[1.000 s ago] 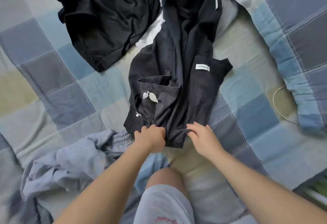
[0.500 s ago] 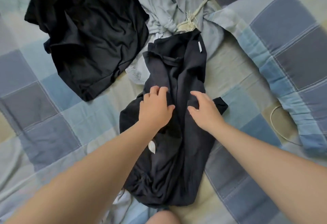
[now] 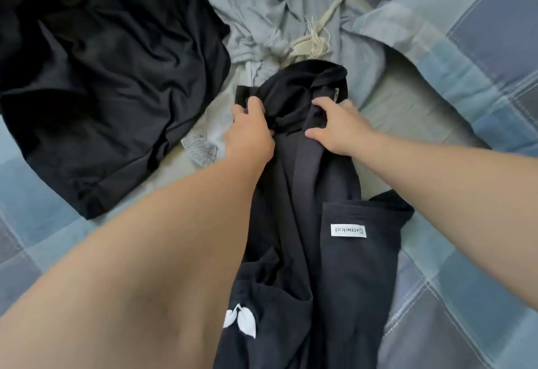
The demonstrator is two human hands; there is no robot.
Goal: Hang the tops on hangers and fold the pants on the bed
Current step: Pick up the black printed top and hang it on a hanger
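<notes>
The dark navy garment (image 3: 294, 223) lies lengthwise down the middle of the bed, running from the near edge of the view to a bunched end farther off. Both hands meet at that far end. The left hand (image 3: 250, 126) has its fingers curled into the gathered cloth and grips a bunch of it. The right hand (image 3: 337, 126), just beside it, bends its fingers over a raised fold with the thumb spread on the near side, holding that fold. A white label (image 3: 348, 230) is sewn on a flat panel at the garment's right, and a white print (image 3: 240, 320) shows near its near-left part. Touching the garment's far end lies a crumpled grey garment (image 3: 262, 4) with a pale cord (image 3: 329, 10). A black garment (image 3: 110, 77) lies spread at the far left. All of it rests on a blue and grey checked cover (image 3: 436, 296), with rumpled checked bedding (image 3: 471, 33) at the far right.
</notes>
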